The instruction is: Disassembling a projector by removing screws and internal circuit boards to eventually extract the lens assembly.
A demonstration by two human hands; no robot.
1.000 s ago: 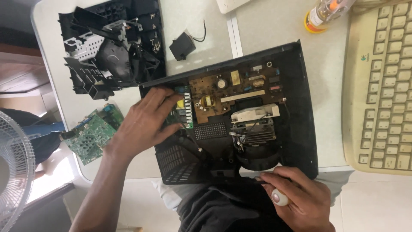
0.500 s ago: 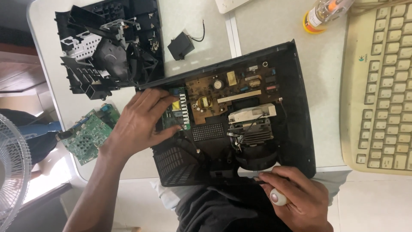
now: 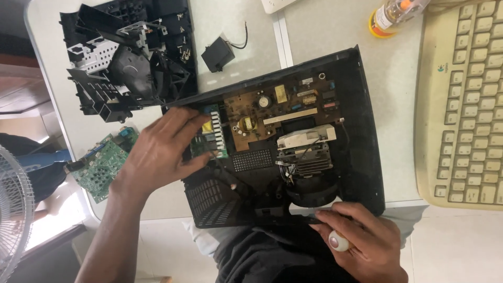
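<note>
The left hand (image 3: pixel 162 152) slid a little toward the near-left of the open black casing (image 3: pixel 361 131), its fingers (image 3: pixel 201 157) drawing closer to the small green board (image 3: pixel 209 144). The casing itself turned slightly on the surface (image 3: pixel 335 31), and the right hand (image 3: pixel 361 241) shifted a touch along its near edge.

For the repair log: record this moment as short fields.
Left hand: flat on the left edge of the open black case, fingers on the small green board
Right hand: at the case's near edge, gripping a screwdriver handle
In case: brown circuit board, lens block
On table: removed black frame, loose green board, keyboard, bottle
</note>
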